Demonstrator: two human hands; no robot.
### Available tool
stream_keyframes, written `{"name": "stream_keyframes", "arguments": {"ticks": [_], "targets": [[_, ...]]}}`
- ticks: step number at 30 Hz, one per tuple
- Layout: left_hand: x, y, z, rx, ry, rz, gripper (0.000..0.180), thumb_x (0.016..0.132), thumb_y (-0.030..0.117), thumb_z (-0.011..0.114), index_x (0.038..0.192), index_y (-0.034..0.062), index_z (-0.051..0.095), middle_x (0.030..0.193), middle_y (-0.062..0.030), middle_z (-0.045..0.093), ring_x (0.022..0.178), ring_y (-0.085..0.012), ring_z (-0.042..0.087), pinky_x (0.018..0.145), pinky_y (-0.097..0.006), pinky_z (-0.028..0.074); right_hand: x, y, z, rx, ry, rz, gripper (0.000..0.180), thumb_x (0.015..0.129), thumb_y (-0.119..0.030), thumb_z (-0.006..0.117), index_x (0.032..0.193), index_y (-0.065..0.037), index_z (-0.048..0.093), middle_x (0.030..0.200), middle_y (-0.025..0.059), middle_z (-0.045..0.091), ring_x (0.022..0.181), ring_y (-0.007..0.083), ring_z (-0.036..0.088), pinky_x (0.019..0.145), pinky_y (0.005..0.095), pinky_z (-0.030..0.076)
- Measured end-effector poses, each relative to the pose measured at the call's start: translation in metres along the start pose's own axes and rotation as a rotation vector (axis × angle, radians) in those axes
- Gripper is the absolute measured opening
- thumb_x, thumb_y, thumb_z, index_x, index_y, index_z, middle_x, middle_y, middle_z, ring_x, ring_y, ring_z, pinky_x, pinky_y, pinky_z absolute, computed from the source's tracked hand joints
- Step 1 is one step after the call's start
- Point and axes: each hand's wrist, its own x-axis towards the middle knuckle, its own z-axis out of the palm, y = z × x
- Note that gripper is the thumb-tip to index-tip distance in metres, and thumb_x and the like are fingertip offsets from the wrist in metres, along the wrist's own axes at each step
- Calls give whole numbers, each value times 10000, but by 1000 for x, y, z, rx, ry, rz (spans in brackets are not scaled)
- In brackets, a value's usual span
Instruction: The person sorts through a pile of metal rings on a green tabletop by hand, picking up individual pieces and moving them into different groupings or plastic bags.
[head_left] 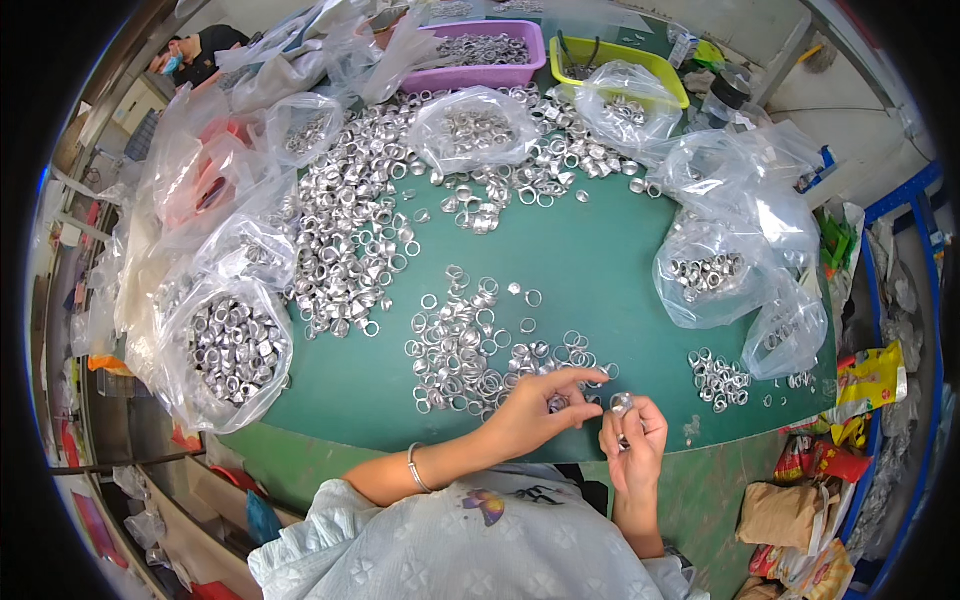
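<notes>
My right hand (633,440) is raised at the table's near edge, closed on a silver ring (622,403) at its fingertips. Another shiny ring (623,441) shows lower, among its curled fingers. Just left of it, my left hand (535,412) has its index finger and thumb stretched apart. Silver metal (557,404) shows in that gap; whether it lies in the palm or on the table cannot be made out. A loose pile of silver rings (450,350) lies on the green table (600,260) beyond my left hand. A smaller ring pile (718,380) is to the right.
A large heap of rings (350,220) spreads along the back left. Clear bags with rings stand at left (240,350), back (475,130) and right (710,275). A purple basin (480,78) and a yellow-green basin (650,70) stand behind. Another person (205,52) is far left.
</notes>
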Motion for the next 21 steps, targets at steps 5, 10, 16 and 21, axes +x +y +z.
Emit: {"name": "stream_keyframes", "arguments": {"ticks": [5,10,16,21], "targets": [[-2,-8,-2,70,4,24,347,754,29,637,1094,45,567,651,1,572,562,-29,462,517,-185,379,2,6,9,-114,7,-10,120,844,-84,559,889,26,540,701,37,495,475,76,409,413,203,301],[-5,-9,-3,29,58,92,328,707,42,692,1019,35,594,685,7,588,585,-21,458,521,-180,381,4,4,20,-213,15,-39,86,817,-21,572,874,41,555,770,61,526,489,66,426,421,187,311],[-8,-7,-9,12,61,19,317,701,34,695,1001,27,592,727,4,606,620,-27,482,551,-183,403,8,2,23,-292,-3,-46,51,783,45,578,831,48,562,761,62,526,490,63,430,418,183,312],[-10,-3,-10,43,90,37,295,710,13,675,992,20,591,732,-4,606,643,-33,497,578,-182,415,6,2,26,-277,30,-25,68,766,75,574,827,50,562,752,58,516,489,61,430,415,182,311]]}}
